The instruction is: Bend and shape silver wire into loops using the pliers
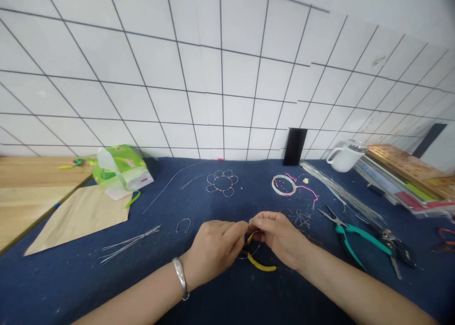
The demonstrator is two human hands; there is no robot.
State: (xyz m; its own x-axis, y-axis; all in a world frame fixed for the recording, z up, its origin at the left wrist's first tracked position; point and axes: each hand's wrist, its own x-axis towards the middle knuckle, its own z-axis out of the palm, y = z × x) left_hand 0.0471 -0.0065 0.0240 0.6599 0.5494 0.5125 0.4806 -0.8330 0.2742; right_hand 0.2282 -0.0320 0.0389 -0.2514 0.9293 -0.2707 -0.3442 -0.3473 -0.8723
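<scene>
L hand (pixel 213 246) & R hand (pixel 279 237) meet at centre-bottom of frame, fingertips (pixel 244 226) touching. Both sets pinched shut on a thin wire (pixel 248 255), most of it hidden by the fingers; a faint loop hangs just below them. Yellow tool (pixel 262 266) lies on the cloth right under the hands, partly covered; can't tell if R hand holds it. Bracelet (pixel 181 277) on L wrist.

Around, going out:
- U-wire (pixel 183 224) just left of L hand; wire bundle (pixel 130 243) further left.
- Wire scraps (pixel 300 218) just beside R hand, upper right of it.
- Teal pliers (pixel 351 237) right of R hand, apart; dark tool (pixel 396 251) beyond, near the right edge.
- Wire flower (pixel 222 182) above the hands at mid-frame; long wire (pixel 170 185) left of it.
- White ring (pixel 283 185) w/ pink cord (pixel 306 190) upper right of hands; long rods (pixel 341 192) slant past them.
- Back row by the wall: black box (pixel 294 146), mug (pixel 344 156), books (pixel 401 178) at right.
- Left side: green bag (pixel 119 171) on brown paper (pixel 78 216); wood top (pixel 28 187) at the left edge.

All sits on blue cloth (pixel 53 287). Nothing lies between the hands & the near items.
</scene>
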